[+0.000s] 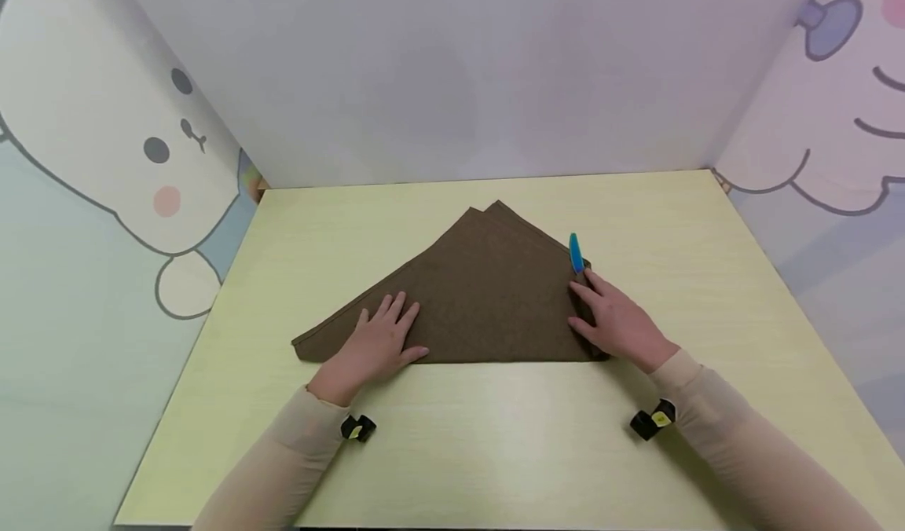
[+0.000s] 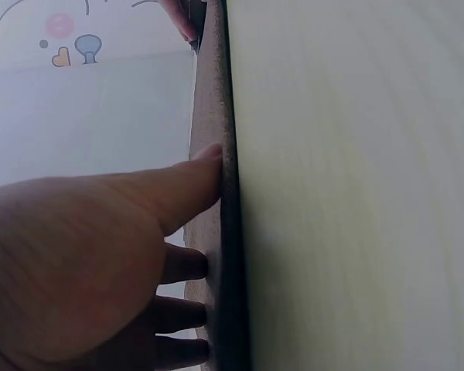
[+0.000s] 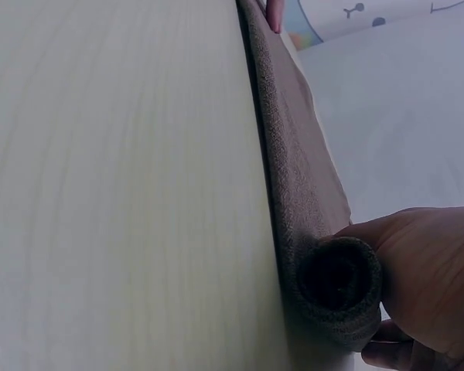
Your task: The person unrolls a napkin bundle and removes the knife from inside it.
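A brown towel (image 1: 488,295), folded to a rough triangle with two peaks at the back, lies flat on the table. Its right end is wound into a small roll (image 3: 336,325), whose hollow end faces the right wrist camera. My right hand (image 1: 625,323) grips this roll, fingers over it and thumb on its left side. From the far end of the roll sticks a slim blue piece (image 1: 576,252) with a rounded tip; its lower part is hidden. My left hand (image 1: 378,342) rests on the towel's left part with fingers spread, thumb along the front edge (image 2: 228,170).
The pale wooden table (image 1: 481,444) reaches back to a plain whitish wall (image 1: 438,75). Side walls with cartoon figures stand left and right. A small black device (image 1: 358,428) sits on each wrist.
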Available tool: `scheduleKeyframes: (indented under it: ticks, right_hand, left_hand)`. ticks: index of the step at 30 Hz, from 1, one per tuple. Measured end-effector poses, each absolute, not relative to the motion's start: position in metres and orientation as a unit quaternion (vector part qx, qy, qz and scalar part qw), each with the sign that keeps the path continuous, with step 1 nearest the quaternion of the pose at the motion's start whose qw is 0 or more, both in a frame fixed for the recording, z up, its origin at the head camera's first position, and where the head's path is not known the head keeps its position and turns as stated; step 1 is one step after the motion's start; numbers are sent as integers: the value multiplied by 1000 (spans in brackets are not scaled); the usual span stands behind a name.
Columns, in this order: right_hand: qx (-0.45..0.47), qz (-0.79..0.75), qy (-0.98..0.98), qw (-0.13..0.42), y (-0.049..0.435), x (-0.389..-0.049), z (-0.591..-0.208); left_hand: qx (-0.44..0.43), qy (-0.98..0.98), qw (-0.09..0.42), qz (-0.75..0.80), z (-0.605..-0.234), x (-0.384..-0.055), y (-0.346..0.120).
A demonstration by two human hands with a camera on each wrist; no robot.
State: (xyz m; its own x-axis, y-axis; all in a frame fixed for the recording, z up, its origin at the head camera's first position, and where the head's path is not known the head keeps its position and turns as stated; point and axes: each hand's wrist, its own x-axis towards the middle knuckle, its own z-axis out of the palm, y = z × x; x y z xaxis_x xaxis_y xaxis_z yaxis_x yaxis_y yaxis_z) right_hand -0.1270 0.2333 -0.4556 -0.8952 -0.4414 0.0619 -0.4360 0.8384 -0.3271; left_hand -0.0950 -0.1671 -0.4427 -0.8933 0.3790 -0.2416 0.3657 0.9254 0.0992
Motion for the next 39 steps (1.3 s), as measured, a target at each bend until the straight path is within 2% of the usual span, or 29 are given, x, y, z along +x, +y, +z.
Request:
scheduleKeyframes:
  ticks: [9, 25, 39]
  right_hand:
    - [-222, -171, 960, 14, 238, -127, -456]
    - [-183, -179, 965, 54, 250, -125, -452]
    - [-209, -187, 959, 24, 259, -126, -453]
  left_hand:
    - [195, 972, 131, 20, -444, -96, -165]
    - [192, 972, 136, 21, -441, -96, -162]
    - [192, 972, 135, 19, -442, -96, -164]
